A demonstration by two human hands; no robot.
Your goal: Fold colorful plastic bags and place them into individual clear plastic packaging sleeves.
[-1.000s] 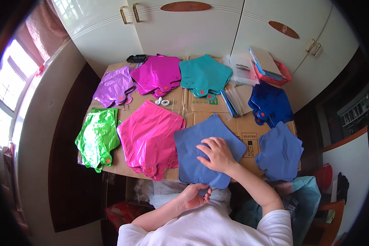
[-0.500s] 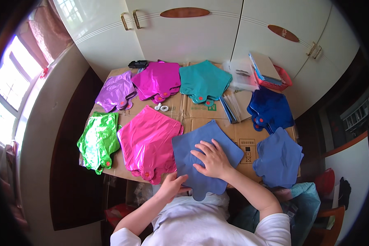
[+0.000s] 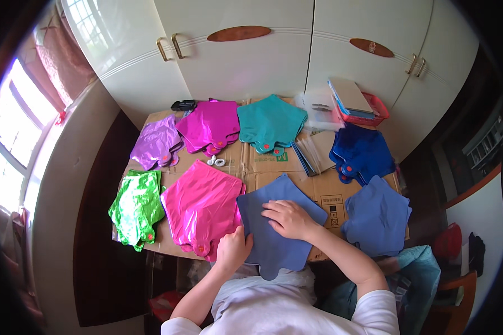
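Observation:
A matte blue flat foil balloon (image 3: 285, 245), five-sided with a rounded tab at its near end, lies before me over the table's near edge. My right hand (image 3: 289, 219) rests palm down on its upper middle, fingers stretched out. At its left edge, my left hand (image 3: 233, 249) is closed, thumb up against the edge; its fingertips are partly hidden. Just left of it lies a shiny pink stack of flat foil balloons (image 3: 202, 204). Another matte blue stack (image 3: 376, 218) is spread to the right.
Around the cardboard-covered table (image 3: 251, 176) lie green (image 3: 137, 206), lilac (image 3: 155, 141), magenta (image 3: 209, 124), teal (image 3: 271, 123) and dark blue (image 3: 363, 153) foil stacks. White tape rolls (image 3: 219, 162) sit mid-table. A red basket (image 3: 377, 111) stands before white cabinets (image 3: 240, 67).
My right hand has slid slightly down the blue balloon, its fingers closer together. My left hand has shifted a little up along the left edge and curled. The whole view has tilted slightly.

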